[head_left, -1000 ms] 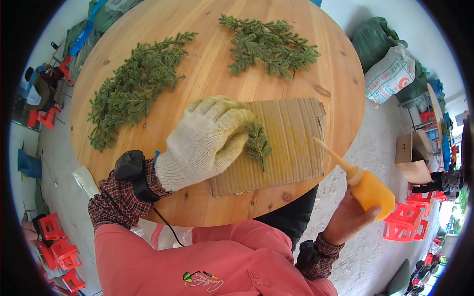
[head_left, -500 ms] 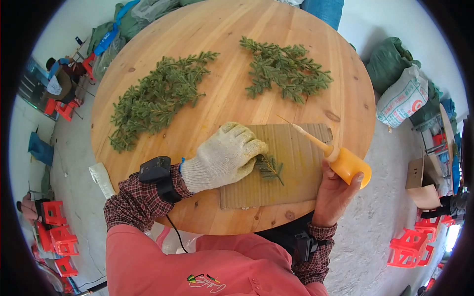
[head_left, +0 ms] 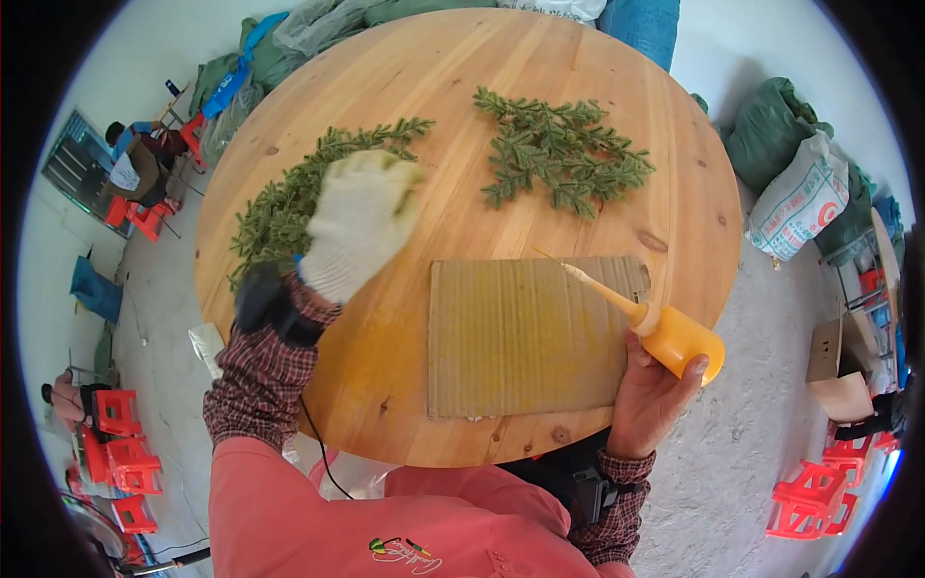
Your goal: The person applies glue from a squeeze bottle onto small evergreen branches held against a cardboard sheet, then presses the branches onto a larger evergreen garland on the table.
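Note:
My right hand [head_left: 646, 405], bare, grips a squeeze bottle [head_left: 686, 345] of orange-yellow stuff at the table's right front edge. The bottle is tilted, its long thin nozzle pointing up and left over a sheet of corrugated cardboard [head_left: 525, 337] with yellowish stains. In a white knitted glove, my left hand [head_left: 364, 214] is over the right side of the left pile of green fir-like sprigs [head_left: 279, 217]. Its fingers are blurred, and whether it holds a sprig cannot be seen. A second group of green sprigs [head_left: 568, 159] lies farther right.
The round wooden table [head_left: 424, 67] bears all this. Green sacks [head_left: 771, 130] and a white woven sack [head_left: 802, 200] stand against the right wall. Red stools [head_left: 807, 499] are on the floor at both sides. A person [head_left: 145, 154] sits at the far left.
My left hand has gone from the cardboard to the left pile, and the small sprig has left the cardboard. The bottle stays in my right hand, nearly unmoved.

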The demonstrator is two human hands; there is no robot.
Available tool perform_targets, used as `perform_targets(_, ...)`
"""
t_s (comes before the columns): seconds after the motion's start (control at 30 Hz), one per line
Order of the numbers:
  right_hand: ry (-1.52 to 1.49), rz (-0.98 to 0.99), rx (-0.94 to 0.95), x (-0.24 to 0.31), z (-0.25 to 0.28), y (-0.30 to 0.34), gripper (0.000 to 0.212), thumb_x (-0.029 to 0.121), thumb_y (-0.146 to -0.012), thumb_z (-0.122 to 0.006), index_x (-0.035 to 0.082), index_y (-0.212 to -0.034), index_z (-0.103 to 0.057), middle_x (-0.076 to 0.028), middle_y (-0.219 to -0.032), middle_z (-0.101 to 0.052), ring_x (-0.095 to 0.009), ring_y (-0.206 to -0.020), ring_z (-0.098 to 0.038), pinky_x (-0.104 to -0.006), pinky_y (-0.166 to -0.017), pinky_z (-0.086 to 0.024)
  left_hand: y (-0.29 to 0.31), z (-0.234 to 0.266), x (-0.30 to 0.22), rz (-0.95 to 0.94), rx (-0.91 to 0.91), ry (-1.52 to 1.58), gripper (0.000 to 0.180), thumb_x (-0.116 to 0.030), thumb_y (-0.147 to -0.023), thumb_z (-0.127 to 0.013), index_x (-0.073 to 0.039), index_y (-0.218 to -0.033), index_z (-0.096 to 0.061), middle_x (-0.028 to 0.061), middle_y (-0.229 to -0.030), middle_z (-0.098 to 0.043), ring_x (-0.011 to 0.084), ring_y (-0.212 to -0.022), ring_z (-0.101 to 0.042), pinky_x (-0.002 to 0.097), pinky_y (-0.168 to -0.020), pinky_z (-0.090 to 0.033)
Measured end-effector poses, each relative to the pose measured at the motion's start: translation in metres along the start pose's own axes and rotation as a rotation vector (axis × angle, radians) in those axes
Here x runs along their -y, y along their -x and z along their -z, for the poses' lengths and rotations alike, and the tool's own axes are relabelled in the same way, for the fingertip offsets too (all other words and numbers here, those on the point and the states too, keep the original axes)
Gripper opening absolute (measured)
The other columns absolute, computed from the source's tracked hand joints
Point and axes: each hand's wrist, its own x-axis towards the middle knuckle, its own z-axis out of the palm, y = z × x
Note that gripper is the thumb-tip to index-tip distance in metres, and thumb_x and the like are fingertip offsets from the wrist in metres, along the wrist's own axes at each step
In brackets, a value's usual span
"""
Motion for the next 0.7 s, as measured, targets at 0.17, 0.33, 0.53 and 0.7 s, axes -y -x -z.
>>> perform_targets(0.17, 0.021, 0.001, 0.05, 0.0, 0.0, 0.002, 0.049, 0.041, -0.098, -0.057, 0.005, -0.13, -0.047, -0.012, -0.127, -0.056, -0.022, -0.107, -0.058, -0.0421, -0.096, -0.049, -0.021, -0.048, -0.034, -0.082, -0.006, 0.001, 0.023, -0.031, -0.083, -0.065, -0.011, -0.093, -0.067, 0.0111, -0.094, -0.063, 0.0289, -0.096, -0.059, 0.0431, -0.086, -0.044)
perform_targets(0.33, 0.025, -0.002, 0.041, 0.0, 0.0, 0.004, 0.048, 0.04, -0.098, -0.056, 0.005, -0.13, -0.047, -0.012, -0.127, -0.057, -0.022, -0.109, -0.057, -0.0418, -0.097, -0.049, -0.025, -0.072, -0.042, -0.016, 0.139, 0.104, 0.024, -0.031, -0.082, -0.065, -0.009, -0.092, -0.066, 0.0125, -0.094, -0.062, 0.0305, -0.099, -0.059, 0.0437, -0.087, -0.043)
perform_targets(0.53, 0.055, -0.063, 0.053, 0.005, -0.004, 0.005, 0.047, 0.04, -0.099, -0.056, 0.005, -0.13, -0.047, -0.011, -0.126, -0.057, -0.022, -0.109, -0.058, -0.0425, -0.098, -0.048, -0.016, -0.035, -0.028, 0.036, 0.213, 0.163, 0.021, -0.027, -0.08, -0.066, -0.008, -0.089, -0.068, 0.0128, -0.093, -0.064, 0.0315, -0.099, -0.059, 0.0434, -0.088, -0.044)
perform_targets(0.7, 0.026, -0.081, 0.007, 0.003, -0.005, 0.006, 0.049, 0.041, -0.098, -0.057, 0.006, -0.13, -0.048, -0.011, -0.124, -0.058, -0.02, -0.097, -0.06, -0.0453, -0.1, -0.047, -0.006, 0.009, -0.004, 0.03, 0.232, 0.334, 0.02, -0.021, -0.083, -0.062, -0.006, -0.095, -0.068, 0.0125, -0.1, -0.062, 0.0309, -0.099, -0.059, 0.042, -0.089, -0.045)
